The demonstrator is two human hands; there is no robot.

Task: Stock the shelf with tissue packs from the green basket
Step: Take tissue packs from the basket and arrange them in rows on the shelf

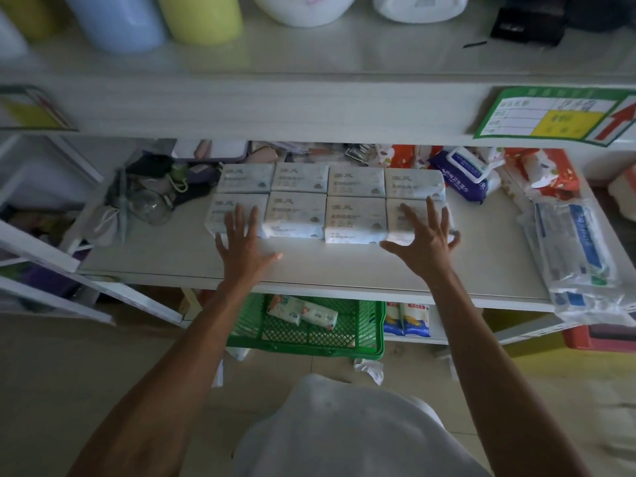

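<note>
Tiled floor carries the green basket (309,351), with two tissue packs (303,313) inside. Above, on the shelf (309,270), the left hand (241,242) and right hand (423,242) lie flat, fingers spread, on the front row of stocked packs (354,201). An uneven push could skew both rows into the wet wipes (461,177).

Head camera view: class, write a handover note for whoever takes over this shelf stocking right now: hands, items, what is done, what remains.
Left hand: open, fingers straight on the front-left pack.
Right hand: open, fingers on the front-right pack.
Done: eight tissue packs sit on the shelf in two rows of four.
Green basket stands on the floor below, two packs visible inside.
Left to do: shelve those two.
</note>
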